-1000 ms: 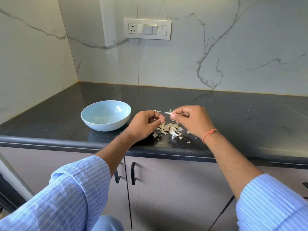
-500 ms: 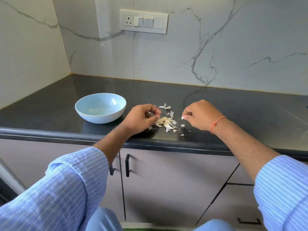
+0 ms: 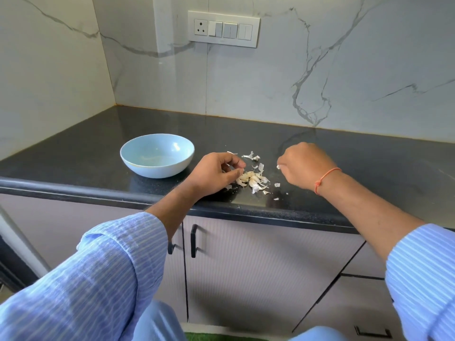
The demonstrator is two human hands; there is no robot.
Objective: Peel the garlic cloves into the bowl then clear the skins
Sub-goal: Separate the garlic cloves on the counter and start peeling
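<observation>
A light blue bowl (image 3: 157,156) stands on the black counter (image 3: 86,153), and I see no cloves in it. To its right lies a small pile of garlic cloves (image 3: 251,179) with papery skins (image 3: 251,156) scattered around it. My left hand (image 3: 214,174) sits at the pile's left edge with curled fingers, and thumb and fingertips pinch a garlic clove that is mostly hidden. My right hand (image 3: 305,166) hovers to the right of the pile, its fingers curled, pinching a small white piece of garlic skin (image 3: 278,166) at its fingertips.
The counter's rounded front edge (image 3: 246,212) runs just below the pile. Cabinet doors with black handles (image 3: 194,241) are underneath. A marble wall with a switch plate (image 3: 223,29) rises behind, and a side wall closes the left.
My hands were together peeling a clove over the pile. They have pulled apart: the right moved right with a bit of skin, the left lowered to the pile's left edge.
</observation>
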